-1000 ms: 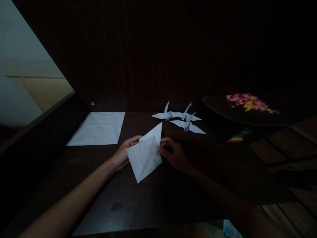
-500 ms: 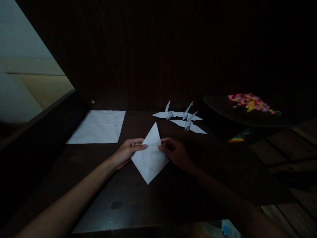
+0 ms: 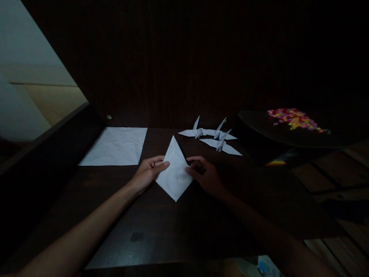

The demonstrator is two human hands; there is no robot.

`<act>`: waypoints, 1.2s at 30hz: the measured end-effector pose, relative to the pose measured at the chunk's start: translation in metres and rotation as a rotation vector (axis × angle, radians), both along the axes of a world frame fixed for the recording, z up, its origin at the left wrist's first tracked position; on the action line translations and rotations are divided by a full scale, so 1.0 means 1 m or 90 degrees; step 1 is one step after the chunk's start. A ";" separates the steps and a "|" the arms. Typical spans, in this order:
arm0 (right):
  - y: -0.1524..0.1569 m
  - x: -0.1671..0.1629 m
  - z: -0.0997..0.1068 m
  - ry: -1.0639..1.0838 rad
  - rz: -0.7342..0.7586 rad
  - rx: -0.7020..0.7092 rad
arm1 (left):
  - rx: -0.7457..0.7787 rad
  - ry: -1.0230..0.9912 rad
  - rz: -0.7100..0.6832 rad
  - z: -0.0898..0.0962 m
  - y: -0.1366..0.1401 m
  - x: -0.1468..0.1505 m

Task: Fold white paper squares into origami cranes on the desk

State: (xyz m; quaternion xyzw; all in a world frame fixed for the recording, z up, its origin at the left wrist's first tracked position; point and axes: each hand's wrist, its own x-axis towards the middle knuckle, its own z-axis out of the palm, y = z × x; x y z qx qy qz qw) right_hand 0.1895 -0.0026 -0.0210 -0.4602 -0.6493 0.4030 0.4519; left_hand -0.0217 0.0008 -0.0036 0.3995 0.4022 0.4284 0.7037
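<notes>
Between my two hands is a folded sheet of white paper [image 3: 175, 179], kite-shaped, its long point directed away from me. My left hand [image 3: 148, 172] grips its left edge, thumb on top and fingers behind. At the right edge, my right hand [image 3: 206, 175] pinches the paper between thumb and fingers; part of this hand is in shadow. Several folded paper cranes [image 3: 221, 145] sit behind and to the right, wings spread. A creased flat white sheet [image 3: 115, 146] lies at the back left.
The dark wooden desk [image 3: 161, 246] has a raised side panel [image 3: 43, 154] on the left and a tall dark panel [image 3: 158, 69] at the back. To the right, a dark bag-like object [image 3: 253, 127] carries a colourful flower-like pattern [image 3: 296, 119]. Wooden slats [image 3: 340, 173] show below it.
The folded paper has turned slightly, its far point swinging left and its near point shifting right and away from me. Both hands keep hold of it.
</notes>
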 end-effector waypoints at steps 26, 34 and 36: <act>-0.002 -0.002 -0.001 0.004 0.028 -0.028 | 0.006 0.062 -0.026 0.001 -0.002 0.001; -0.003 -0.002 0.002 -0.035 0.059 -0.056 | 0.000 0.110 -0.040 0.002 -0.004 0.002; -0.003 -0.002 0.002 -0.025 0.061 -0.062 | 0.004 0.121 -0.031 0.002 -0.005 0.002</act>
